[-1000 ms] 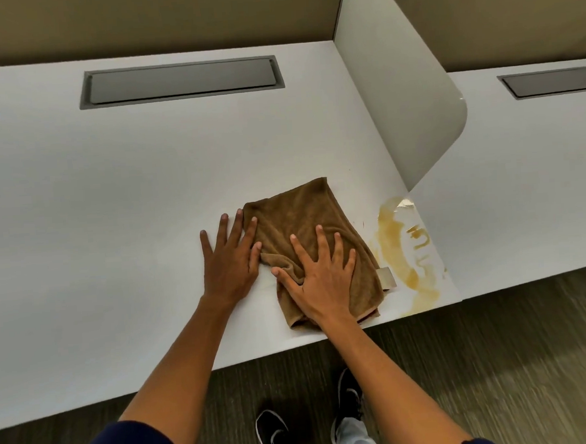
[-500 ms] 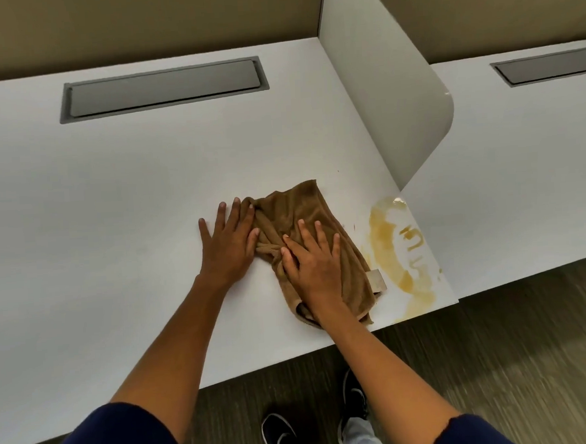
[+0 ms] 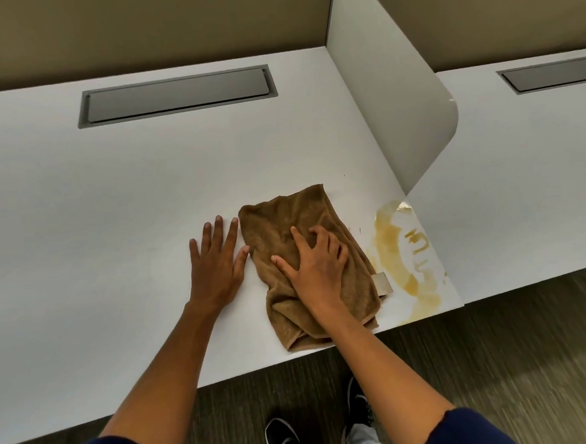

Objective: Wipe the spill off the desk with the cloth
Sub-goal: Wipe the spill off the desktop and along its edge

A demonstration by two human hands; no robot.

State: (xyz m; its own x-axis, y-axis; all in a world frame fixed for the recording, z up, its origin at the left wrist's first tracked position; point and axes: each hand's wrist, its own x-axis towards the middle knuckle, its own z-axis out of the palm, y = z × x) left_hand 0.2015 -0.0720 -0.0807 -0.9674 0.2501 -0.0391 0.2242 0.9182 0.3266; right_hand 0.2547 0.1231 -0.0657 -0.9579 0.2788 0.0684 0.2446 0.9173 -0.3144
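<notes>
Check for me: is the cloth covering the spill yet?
No, the cloth lies under the right hand, left of the spill, which is still exposed near the desk corner.

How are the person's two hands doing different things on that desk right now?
The left hand lies flat on the bare desk, beside the brown cloth; the right hand rests on top of the cloth. The left hand's fingers are straight and spread; the right hand's fingers curl into the fabric. The right hand is nearer the yellowish spill. Both are palm down.

I see right hand [image 3: 317,272] hiding cloth [image 3: 284,219] middle; table [image 3: 79,235] left end, shoes [image 3: 287,440] cropped.
</notes>
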